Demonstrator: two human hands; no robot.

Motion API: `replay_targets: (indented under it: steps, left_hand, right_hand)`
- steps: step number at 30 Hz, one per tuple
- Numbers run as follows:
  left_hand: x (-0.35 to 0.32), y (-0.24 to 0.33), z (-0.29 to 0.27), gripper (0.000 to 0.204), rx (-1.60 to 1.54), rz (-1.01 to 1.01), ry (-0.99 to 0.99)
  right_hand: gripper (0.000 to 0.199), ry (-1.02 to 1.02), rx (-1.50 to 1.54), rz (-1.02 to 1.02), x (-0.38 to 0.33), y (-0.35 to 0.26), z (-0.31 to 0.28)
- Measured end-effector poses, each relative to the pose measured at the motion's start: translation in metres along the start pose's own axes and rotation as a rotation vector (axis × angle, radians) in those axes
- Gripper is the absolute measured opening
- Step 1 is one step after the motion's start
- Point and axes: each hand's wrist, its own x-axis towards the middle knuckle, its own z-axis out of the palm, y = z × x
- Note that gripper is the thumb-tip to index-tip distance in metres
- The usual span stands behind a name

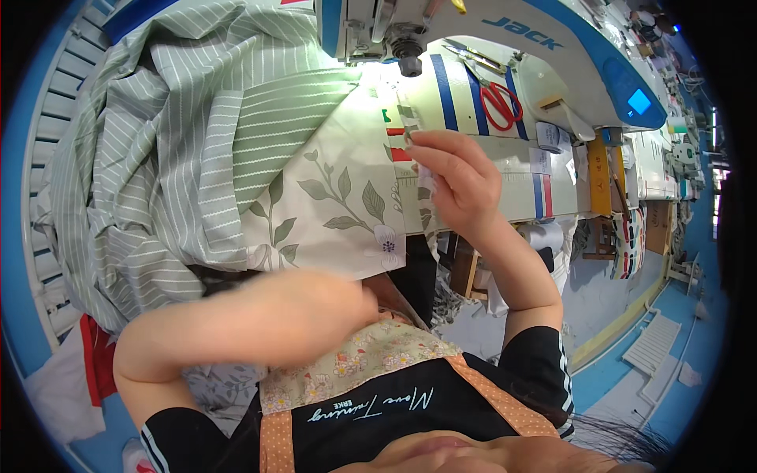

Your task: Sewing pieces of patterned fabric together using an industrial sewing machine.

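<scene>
A large fabric piece (339, 189) lies across the sewing table, its leaf-and-flower print facing up beside a green striped side (288, 118). Its far end reaches under the lit head of a sewing machine (409, 59). Along its right edge runs a narrow patterned fabric strip (426, 206), which hangs over the table's front edge. My right hand (465, 177) is at this strip, thumb and fingers closed on it just in front of the machine head. Low over my flowered apron, my left hand (323, 311) is smeared by motion and its fingers cannot be made out.
Bunched striped fabric (158, 150) heaps up on the left, against a white slatted rack (51, 158). Red-handled scissors (498, 106) lie right of the machine head. The machine's blue-and-white arm (583, 55) spans the far right. A yellow block (601, 177) stands near the table's right end.
</scene>
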Motion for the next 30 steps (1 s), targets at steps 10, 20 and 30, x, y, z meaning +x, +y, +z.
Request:
replay_targets:
  steps: [10,20,30]
  left_hand:
    - [0.077,-0.128,-0.027,0.025,0.334,-0.226,0.892]
    - [0.083,-0.137,-0.012,0.032,0.522,-0.034,0.982]
    - [0.081,-0.139,-0.013,0.033,0.541,-0.015,0.949]
  right_hand:
    - [0.036,-0.181,0.045,0.011,-0.006,0.007,0.033]
    - [0.036,-0.221,0.036,0.041,-0.006,0.011,0.029]
    - [0.038,-0.238,-0.026,0.011,0.0,0.008,0.031]
